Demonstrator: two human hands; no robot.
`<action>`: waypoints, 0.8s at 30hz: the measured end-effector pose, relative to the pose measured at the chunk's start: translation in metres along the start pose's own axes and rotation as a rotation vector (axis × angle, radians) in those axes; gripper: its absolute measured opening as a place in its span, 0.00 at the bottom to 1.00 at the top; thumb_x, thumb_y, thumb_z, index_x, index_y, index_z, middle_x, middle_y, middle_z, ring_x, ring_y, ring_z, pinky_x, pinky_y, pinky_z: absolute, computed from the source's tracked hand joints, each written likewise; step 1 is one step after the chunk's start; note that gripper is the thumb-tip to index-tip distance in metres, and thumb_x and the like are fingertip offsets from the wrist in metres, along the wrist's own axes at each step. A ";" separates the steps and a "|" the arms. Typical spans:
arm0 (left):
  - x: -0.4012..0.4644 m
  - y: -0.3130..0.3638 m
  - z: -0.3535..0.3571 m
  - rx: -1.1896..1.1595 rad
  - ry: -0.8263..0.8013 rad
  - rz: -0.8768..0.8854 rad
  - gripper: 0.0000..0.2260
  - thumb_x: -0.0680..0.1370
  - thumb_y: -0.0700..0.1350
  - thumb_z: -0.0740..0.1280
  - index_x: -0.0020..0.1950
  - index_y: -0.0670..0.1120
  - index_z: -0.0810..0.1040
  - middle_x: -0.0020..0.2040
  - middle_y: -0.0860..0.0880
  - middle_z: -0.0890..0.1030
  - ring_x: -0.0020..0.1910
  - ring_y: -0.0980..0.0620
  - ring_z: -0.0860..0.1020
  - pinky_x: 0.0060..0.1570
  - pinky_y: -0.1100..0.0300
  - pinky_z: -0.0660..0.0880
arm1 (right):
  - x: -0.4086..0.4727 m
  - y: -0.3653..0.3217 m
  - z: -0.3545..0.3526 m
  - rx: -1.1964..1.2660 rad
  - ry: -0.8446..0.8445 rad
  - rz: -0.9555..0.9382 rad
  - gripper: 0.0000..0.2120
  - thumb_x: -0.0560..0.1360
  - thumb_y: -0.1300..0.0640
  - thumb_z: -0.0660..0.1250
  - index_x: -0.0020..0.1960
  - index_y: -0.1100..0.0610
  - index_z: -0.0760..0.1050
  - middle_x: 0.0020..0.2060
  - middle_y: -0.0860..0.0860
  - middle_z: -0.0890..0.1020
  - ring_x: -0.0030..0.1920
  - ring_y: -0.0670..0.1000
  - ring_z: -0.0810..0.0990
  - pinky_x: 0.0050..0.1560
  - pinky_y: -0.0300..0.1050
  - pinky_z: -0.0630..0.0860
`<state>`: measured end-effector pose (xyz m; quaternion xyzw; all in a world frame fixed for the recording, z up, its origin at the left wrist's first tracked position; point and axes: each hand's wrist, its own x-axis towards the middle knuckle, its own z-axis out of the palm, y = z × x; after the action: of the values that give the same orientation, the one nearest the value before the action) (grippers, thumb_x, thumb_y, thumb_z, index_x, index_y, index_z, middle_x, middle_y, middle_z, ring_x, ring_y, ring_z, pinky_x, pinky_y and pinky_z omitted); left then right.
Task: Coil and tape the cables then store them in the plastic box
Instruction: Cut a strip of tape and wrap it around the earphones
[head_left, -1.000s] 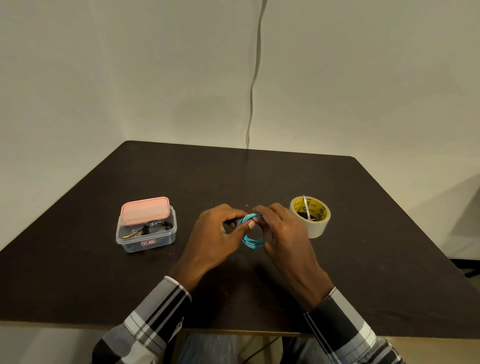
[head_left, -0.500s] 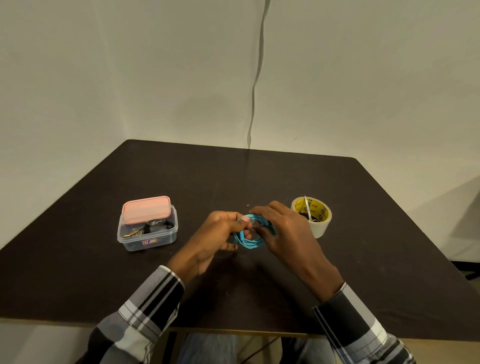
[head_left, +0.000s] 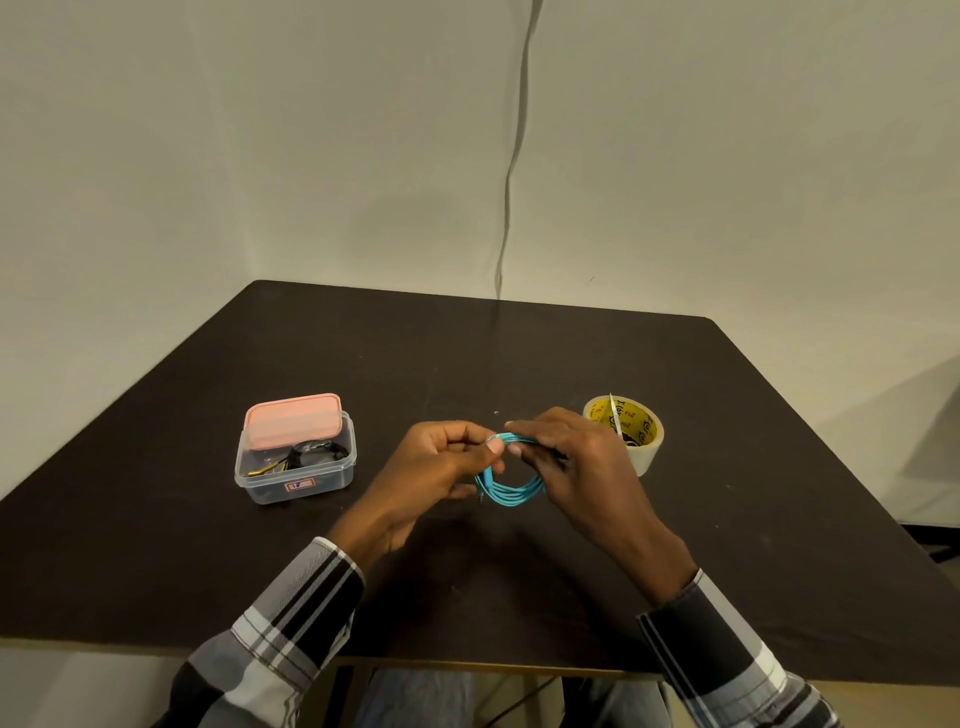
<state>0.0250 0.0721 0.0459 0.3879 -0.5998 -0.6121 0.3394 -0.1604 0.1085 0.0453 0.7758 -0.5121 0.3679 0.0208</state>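
A coiled turquoise cable is held just above the counter, near its front middle. The top of the coil is pinched by the left hand between thumb and fingers; the right hand grips the same upper arc from the other side, fingers curled over the loops. The lower loops hang free between the two hands, and a short dark plug end shows at the lower left of the coil.

Step judged in hand: the coil is being gathered and evened before taping. For this to go well, the loops should be kept stacked flat and pinched at one spot by one hand, so the other can be freed for the tape. The loose end should be tucked along the loops so it is caught under the tape. A slack pinch could let the loops spring apart.

The tape roll sits just beyond the right hand, a lifted strip end visible. The plastic box stands to the left, well apart from the coil, its pink lid laid askew so the front is open; dark cables and a gold plug are seen inside.

The counter is dark and matte, set into a corner of plain pale walls. A thin grey cord hangs down the corner. Plaid sleeves cover both forearms.
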 end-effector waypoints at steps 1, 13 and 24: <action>0.000 -0.002 0.000 -0.004 0.015 0.045 0.06 0.77 0.44 0.70 0.53 0.48 0.83 0.44 0.45 0.85 0.45 0.54 0.82 0.46 0.56 0.78 | 0.000 0.000 0.000 0.033 0.008 0.017 0.13 0.74 0.62 0.73 0.58 0.57 0.83 0.45 0.48 0.84 0.43 0.40 0.79 0.43 0.30 0.73; 0.003 -0.005 0.009 0.207 0.271 0.393 0.08 0.72 0.40 0.75 0.50 0.48 0.86 0.46 0.52 0.86 0.46 0.56 0.85 0.47 0.60 0.81 | 0.001 -0.004 -0.006 0.579 -0.052 0.401 0.12 0.74 0.61 0.73 0.56 0.55 0.83 0.50 0.48 0.86 0.50 0.45 0.85 0.49 0.41 0.82; -0.011 -0.004 -0.012 0.002 0.222 0.176 0.11 0.73 0.41 0.74 0.54 0.47 0.83 0.45 0.47 0.86 0.46 0.48 0.85 0.45 0.53 0.83 | 0.011 -0.014 -0.004 0.775 0.023 0.639 0.11 0.69 0.62 0.77 0.50 0.59 0.82 0.40 0.56 0.86 0.41 0.51 0.86 0.40 0.42 0.83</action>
<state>0.0410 0.0758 0.0424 0.3995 -0.5910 -0.5327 0.4554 -0.1493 0.1083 0.0596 0.5269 -0.5498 0.5273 -0.3769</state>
